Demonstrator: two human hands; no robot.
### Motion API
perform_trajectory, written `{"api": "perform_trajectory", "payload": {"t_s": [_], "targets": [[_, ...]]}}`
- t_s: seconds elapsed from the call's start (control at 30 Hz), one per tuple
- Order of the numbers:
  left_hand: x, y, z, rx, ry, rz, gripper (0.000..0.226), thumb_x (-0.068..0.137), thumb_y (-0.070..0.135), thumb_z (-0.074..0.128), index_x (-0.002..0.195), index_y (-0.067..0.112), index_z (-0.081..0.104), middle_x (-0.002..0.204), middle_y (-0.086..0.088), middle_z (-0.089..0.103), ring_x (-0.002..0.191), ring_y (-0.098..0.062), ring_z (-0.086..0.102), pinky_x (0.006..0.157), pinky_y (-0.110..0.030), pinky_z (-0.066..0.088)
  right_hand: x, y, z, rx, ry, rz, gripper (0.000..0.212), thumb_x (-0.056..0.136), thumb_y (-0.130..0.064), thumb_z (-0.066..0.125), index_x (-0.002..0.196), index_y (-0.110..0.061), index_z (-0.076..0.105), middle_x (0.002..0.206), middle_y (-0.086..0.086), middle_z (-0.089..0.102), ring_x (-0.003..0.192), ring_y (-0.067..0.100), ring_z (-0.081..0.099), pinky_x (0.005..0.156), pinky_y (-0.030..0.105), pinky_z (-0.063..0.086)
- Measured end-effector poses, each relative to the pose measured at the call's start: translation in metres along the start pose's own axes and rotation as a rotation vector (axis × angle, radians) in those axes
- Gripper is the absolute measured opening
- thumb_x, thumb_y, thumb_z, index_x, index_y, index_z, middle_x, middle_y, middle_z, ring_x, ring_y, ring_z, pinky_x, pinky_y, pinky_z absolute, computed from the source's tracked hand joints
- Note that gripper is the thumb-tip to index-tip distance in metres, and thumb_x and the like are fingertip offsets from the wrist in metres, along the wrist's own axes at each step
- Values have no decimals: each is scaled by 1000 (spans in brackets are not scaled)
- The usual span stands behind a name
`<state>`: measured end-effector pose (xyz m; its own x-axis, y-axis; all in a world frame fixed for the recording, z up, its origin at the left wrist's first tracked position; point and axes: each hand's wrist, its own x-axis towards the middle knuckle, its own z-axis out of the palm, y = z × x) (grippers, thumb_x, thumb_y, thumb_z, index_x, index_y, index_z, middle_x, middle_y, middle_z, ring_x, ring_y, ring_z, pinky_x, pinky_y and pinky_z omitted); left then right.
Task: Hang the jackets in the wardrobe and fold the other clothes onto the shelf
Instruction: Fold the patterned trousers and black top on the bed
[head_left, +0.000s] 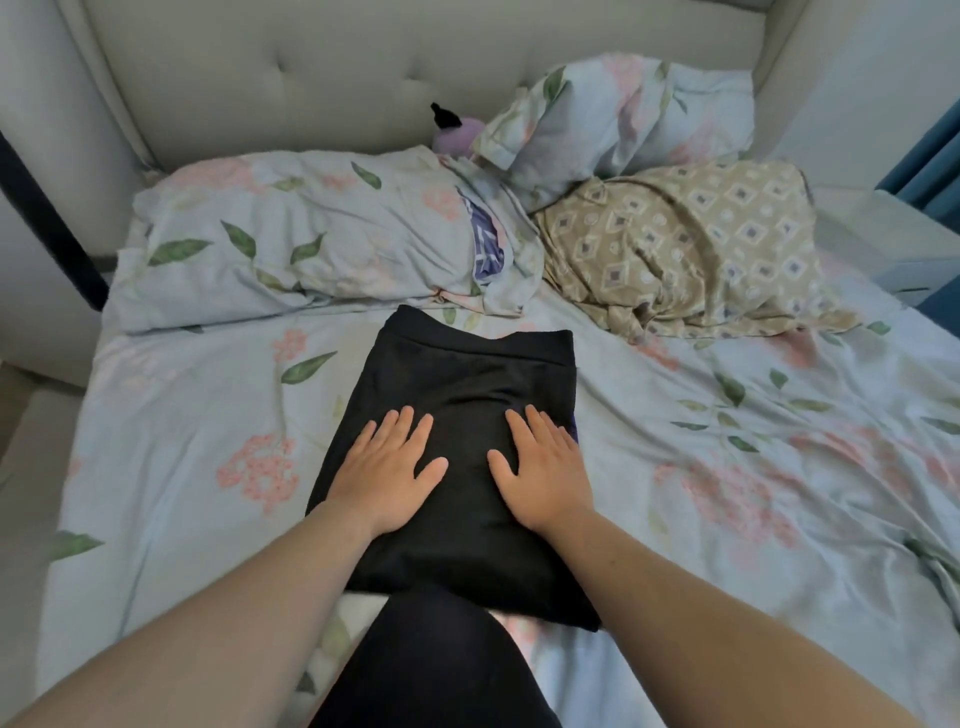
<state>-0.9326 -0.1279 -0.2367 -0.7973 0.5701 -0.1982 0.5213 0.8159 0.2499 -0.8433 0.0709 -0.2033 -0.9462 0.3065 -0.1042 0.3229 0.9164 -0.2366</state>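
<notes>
**Both palms flat on the folded black garment**

The person kneels on the bed, and the black garment lies straight in front of them on the flowered sheet, already folded into a neat oblong. Its long axis runs from near to far, away from the person and towards the pillows, with what looks like a waistband at the far end. The near end is partly covered by the person's own dark-clad knee.

The left hand and right hand rest side by side on the middle of the garment. Both are open, fingers straight and spread, palms pressing the cloth and gripping nothing. The left hand sits at the left edge, the right hand close to the right edge, where a sliver of something purple peeks out. Neither hand is nearer than the other, since they are level across the short width.

My guess is that this is a smoothing press before another fold or a lift. With the hands on either side of the long axis, sliding them under both long edges would carry it off flat. No shelf or wardrobe is in sight.

Further off lie a flowered pillow on the left and a crumpled beige patterned cloth on the right, well apart from the hands
</notes>
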Motion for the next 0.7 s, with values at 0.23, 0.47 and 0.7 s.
{"api": "perform_trajectory", "payload": {"t_s": [0.23,0.47,0.7], "targets": [[-105,-30,15,-244,135,-259,62,103,46,27,158,25,9,166,-1,1,152,-24,9,122,-43,15,-125,22,10,189,157,-3,55,100,-37,47,153,-25,37,162,-9,22,150,15,22,117,21,8],[-159,-24,21,-339,112,-169,82,85,39,66,154,35,23,166,-1,-1,127,-26,51,102,-35,44,-185,50,18,173,56,35,87,72,-34,55,154,-39,27,164,-4,14,146,16,26,116,29,25],[-135,-19,-53,-598,323,-185,32,84,-4,57,93,25,65,107,4,56,109,-22,56,88,-23,36,-138,26,-65,382,75,20,37,70,-17,62,101,-35,69,98,-16,55,94,10,60,74,8,38]]}}
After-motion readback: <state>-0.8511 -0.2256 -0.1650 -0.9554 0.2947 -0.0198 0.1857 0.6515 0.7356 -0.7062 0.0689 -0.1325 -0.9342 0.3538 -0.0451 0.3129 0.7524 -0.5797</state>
